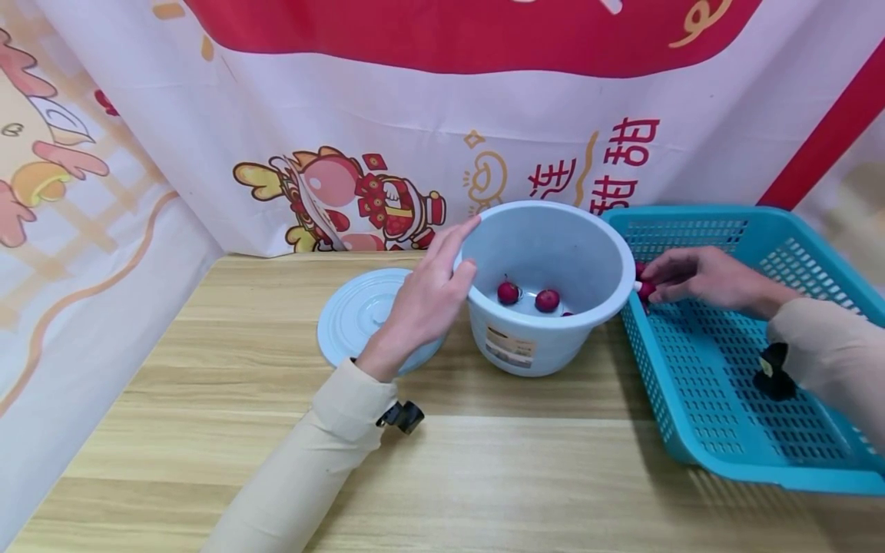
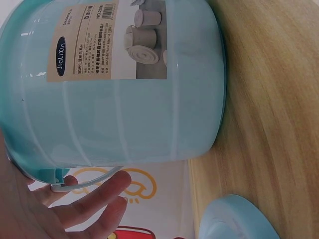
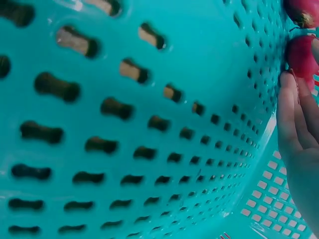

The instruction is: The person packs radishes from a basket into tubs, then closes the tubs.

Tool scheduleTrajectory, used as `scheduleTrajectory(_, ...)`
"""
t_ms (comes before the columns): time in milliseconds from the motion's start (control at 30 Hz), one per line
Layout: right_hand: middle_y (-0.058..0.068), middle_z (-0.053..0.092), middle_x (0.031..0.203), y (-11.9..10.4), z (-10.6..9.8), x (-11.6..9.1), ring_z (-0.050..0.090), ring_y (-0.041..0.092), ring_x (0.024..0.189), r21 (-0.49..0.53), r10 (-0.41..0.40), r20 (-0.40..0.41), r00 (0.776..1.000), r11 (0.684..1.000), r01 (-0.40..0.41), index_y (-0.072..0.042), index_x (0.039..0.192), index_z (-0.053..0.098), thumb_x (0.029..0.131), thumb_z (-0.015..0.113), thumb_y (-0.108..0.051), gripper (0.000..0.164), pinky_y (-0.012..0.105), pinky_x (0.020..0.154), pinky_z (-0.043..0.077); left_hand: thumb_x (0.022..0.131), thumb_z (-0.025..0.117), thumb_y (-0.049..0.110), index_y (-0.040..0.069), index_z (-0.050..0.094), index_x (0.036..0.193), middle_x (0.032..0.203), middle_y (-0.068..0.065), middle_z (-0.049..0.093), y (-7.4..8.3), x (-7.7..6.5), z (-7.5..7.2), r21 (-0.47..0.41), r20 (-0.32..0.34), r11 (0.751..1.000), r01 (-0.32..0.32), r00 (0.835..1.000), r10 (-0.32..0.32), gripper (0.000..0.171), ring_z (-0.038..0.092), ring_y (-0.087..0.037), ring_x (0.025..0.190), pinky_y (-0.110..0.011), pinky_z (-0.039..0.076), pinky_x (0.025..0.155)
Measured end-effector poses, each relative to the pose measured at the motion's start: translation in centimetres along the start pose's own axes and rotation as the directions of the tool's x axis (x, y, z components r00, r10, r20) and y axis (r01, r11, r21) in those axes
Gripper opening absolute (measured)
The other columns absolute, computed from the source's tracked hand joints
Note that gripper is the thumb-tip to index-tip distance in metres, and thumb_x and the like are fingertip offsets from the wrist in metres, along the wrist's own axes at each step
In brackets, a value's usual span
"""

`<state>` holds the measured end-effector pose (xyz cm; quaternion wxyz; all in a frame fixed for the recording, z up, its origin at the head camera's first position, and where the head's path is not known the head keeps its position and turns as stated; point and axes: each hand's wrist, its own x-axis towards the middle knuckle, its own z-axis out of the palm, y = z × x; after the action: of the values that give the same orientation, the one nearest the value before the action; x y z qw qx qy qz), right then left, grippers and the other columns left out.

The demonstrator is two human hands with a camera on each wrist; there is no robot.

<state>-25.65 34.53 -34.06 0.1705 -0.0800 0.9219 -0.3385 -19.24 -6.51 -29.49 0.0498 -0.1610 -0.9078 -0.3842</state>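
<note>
A light blue bucket (image 1: 525,346) stands upright on the table, with a few red radishes (image 1: 508,293) on its bottom. My left hand (image 1: 432,288) rests at the bucket's left rim, its fingers extended and spread beside the thin white handle (image 2: 89,185). To the right, my right hand (image 1: 712,276) reaches into a teal plastic basket (image 1: 681,430). Its fingers and thumb pinch a radish (image 3: 300,57) against the basket's left side. Another radish (image 3: 304,11) lies right beside that one. The fingers partly hide the radishes in the head view.
The bucket's round blue lid (image 1: 342,315) lies on the wooden table (image 1: 484,476), left of the bucket and partly under my left forearm. The basket stands close against the bucket's right side. A printed white and red cloth (image 1: 290,107) hangs behind the table.
</note>
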Motion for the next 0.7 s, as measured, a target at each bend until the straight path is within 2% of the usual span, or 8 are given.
scheduleTrajectory(133, 0.015, 0.063, 0.127, 0.0, 0.3, 0.3, 0.062, 0.028, 0.109, -0.013, 0.0, -0.014, 1.0, 1.0, 0.0, -0.01, 0.129, 0.06, 0.09, 0.071, -0.018, 0.041, 0.048, 0.09, 0.056, 0.097, 0.033, 0.041, 0.047, 0.023, 0.153, 0.159, 0.016, 0.027, 0.1, 0.0, 0.0, 0.002, -0.002, 1.0, -0.001, 1.0, 0.001, 0.057, 0.046, -0.02, 0.135, -0.054, 0.046, 0.101)
scheduleTrajectory(333, 0.013, 0.067, 0.121, -0.1, 0.4, 0.4, 0.061, 0.027, 0.108, -0.081, 0.003, -0.038, 0.999, 0.997, -0.006, -0.011, 0.125, 0.062, 0.09, 0.071, -0.023, 0.038, 0.048, 0.088, 0.054, 0.097, 0.033, 0.04, 0.047, 0.023, 0.153, 0.159, 0.017, 0.026, 0.0, 0.0, -0.1, -0.006, 0.004, 1.0, 0.0, 1.0, 0.0, 0.057, 0.046, -0.02, 0.135, -0.053, 0.046, 0.101)
scheduleTrajectory(500, 0.016, 0.062, 0.128, -0.4, -0.3, -0.2, 0.057, 0.032, 0.111, -0.097, 0.014, -0.059, 0.998, 0.995, -0.02, -0.013, 0.132, 0.06, 0.089, 0.07, -0.037, 0.05, 0.044, 0.08, 0.056, 0.097, 0.032, 0.042, 0.046, 0.023, 0.153, 0.159, 0.017, 0.026, 0.0, 0.0, -0.1, -0.002, 0.004, 1.0, 0.0, 1.0, 0.0, 0.058, 0.046, -0.02, 0.134, -0.053, 0.047, 0.101)
scheduleTrajectory(700, 0.018, 0.059, 0.133, -1.4, -1.7, -1.2, 0.059, 0.035, 0.113, -0.022, 0.028, -0.132, 0.991, 0.999, -0.031, -0.016, 0.138, 0.055, 0.087, 0.068, -0.051, 0.064, 0.047, 0.081, 0.058, 0.097, 0.032, 0.042, 0.046, 0.023, 0.154, 0.159, 0.016, 0.026, 0.0, 0.0, 0.0, -0.002, 0.003, 1.0, 0.001, 1.0, -0.001, 0.058, 0.047, -0.02, 0.134, -0.053, 0.047, 0.1)
